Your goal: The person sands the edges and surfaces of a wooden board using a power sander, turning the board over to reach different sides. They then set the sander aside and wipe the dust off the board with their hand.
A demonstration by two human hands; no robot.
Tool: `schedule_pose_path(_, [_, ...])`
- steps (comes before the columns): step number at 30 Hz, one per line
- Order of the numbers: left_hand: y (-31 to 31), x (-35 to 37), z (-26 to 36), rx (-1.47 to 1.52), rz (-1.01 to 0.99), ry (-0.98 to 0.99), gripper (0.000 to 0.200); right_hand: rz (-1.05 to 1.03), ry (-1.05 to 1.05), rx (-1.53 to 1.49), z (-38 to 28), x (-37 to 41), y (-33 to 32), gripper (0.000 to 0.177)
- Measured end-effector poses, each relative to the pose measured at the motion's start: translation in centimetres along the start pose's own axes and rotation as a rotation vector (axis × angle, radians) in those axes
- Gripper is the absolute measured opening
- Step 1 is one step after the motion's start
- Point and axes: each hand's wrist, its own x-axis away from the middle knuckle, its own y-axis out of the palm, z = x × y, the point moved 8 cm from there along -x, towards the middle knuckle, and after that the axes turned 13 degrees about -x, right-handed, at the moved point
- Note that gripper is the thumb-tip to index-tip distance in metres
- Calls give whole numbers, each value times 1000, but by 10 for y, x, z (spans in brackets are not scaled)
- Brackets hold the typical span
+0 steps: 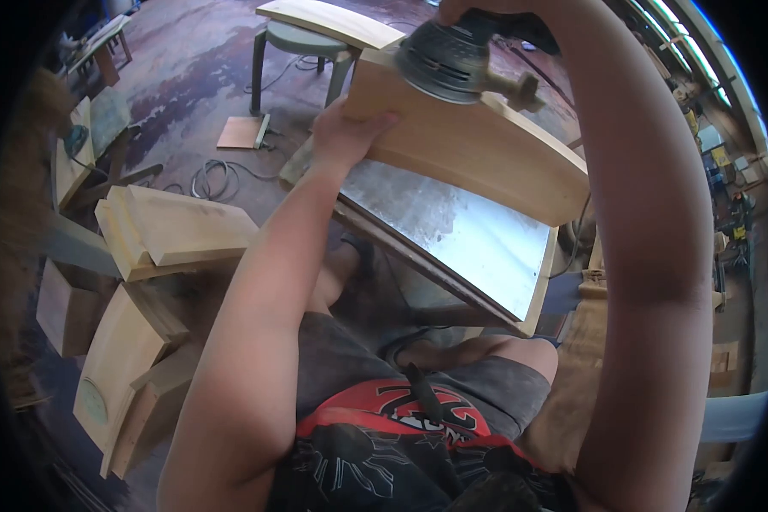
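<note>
Right hand (486,10) gripping sander (445,60) on board (486,158), 12 o'clock. Left hand (347,136) clamping board edge, 9 o'clock of sander. Best: sander lying flat, gliding slow, light push.

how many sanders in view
1: the sander under the right hand, pressed on the upper edge of the wood board that the left hand steadies. Others may be hidden.
</note>
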Motion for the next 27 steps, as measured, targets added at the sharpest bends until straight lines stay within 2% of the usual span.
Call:
schedule_pose_path(5, [3, -2, -2, -65, 26, 2, 63, -62, -60, -22, -20, -8, -2, 51])
schedule_pose_path(10, [1, 0, 2, 52, -17, 3, 62, -53, -46, -34, -35, -12, -7, 52])
schedule_pose_path(11, [1, 1, -1, 86, -16, -7, 62, -93, 4, -83, -28, -7, -6, 58])
schedule_pose_path(14, [-1, 1, 4, 15, -15, -15, 63, 42, 47, -3, -1, -14, 0, 65])
schedule_pose_path(15, [-1, 2, 3, -29, -13, -25, 63, -24, 24, -39, -4, -2, -3, 70])
schedule_pose_path(18, [1, -2, 2, -101, -9, -30, 64, 17, -48, 94, -11, -25, 3, 65])
schedule_pose_path(19, [4, -3, -2, -74, -11, -24, 64, -85, -124, 33, -26, -21, 0, 57])
schedule_pose_path(22, [8, -5, -5, -28, -36, -11, 66, -25, -104, -7, -45, -31, 1, 50])
schedule_pose_path(26, [1, -1, 0, 66, -23, 7, 68, -96, -95, 11, -34, -14, -3, 54])
schedule_pose_path(27, [2, 0, -3, 56, -17, 0, 68, 23, -64, -67, -24, -4, -5, 60])
